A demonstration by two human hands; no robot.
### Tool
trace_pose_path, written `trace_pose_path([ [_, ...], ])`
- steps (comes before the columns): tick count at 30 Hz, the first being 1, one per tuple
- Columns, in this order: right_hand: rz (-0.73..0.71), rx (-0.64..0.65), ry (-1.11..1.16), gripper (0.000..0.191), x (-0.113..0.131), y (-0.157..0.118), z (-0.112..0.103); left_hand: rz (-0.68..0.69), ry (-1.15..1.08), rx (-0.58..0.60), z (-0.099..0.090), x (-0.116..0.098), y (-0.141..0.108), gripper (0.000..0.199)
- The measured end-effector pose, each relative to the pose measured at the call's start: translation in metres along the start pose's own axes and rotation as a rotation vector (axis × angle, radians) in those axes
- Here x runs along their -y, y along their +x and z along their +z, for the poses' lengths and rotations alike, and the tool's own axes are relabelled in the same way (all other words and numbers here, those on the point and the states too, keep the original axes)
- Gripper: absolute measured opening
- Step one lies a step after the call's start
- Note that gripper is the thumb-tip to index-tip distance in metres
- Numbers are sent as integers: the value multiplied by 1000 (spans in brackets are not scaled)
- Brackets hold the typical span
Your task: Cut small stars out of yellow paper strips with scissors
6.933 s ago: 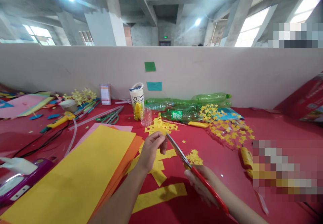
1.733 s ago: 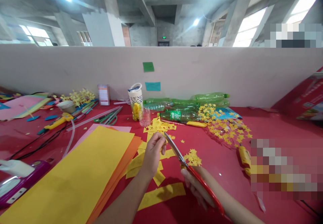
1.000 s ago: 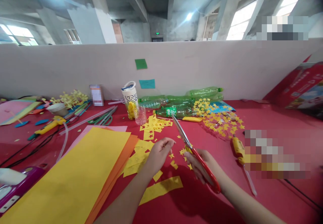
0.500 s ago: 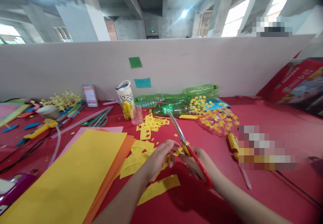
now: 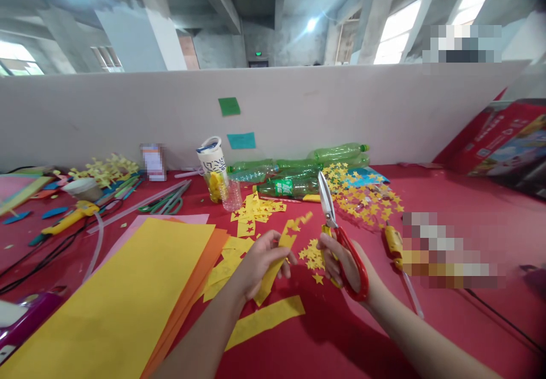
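Between the thumb and fingers of my left hand (image 5: 265, 262) is a yellow paper strip (image 5: 277, 262), with star-shaped cutouts near its upper end. My right hand (image 5: 343, 259) grips red-and-yellow-handled scissors (image 5: 330, 214), whose blades point up and away, apart from the strip. A small pile of yellow paper stars (image 5: 313, 255) lies on the red table between my hands. Below my left hand rests an uncut yellow strip (image 5: 267, 322). Other yellow paper pieces (image 5: 219, 271) lie to its left.
Yellow sheets (image 5: 115, 288) over orange ones cover the left front. Farther back are cut-out scraps (image 5: 256, 214), a tumbler (image 5: 212, 160), green bottles (image 5: 290, 182) and a heap of stars (image 5: 367, 200). Glue guns lie left (image 5: 70, 219) and right (image 5: 394, 242), with cords.
My hands have moved apart. The scissors have turned more upright and shifted right, away from the paper. The strip in my left hand and the star pile now show more plainly.
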State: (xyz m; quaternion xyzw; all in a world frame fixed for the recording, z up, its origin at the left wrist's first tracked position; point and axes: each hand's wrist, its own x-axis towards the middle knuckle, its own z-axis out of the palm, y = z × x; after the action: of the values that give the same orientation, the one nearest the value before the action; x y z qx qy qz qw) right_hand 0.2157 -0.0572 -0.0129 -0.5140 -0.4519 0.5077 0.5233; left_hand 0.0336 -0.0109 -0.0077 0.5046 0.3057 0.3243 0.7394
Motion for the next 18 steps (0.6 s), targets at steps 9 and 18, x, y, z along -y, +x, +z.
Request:
trace_pose_path([
  [9, 112, 1, -205, 28, 4, -8, 13, 150, -189, -148, -3, -2, 2, 13],
  [18, 57, 38, -134, 32, 5, -9, 11, 283, -46, 68, -5, -6, -8, 36],
])
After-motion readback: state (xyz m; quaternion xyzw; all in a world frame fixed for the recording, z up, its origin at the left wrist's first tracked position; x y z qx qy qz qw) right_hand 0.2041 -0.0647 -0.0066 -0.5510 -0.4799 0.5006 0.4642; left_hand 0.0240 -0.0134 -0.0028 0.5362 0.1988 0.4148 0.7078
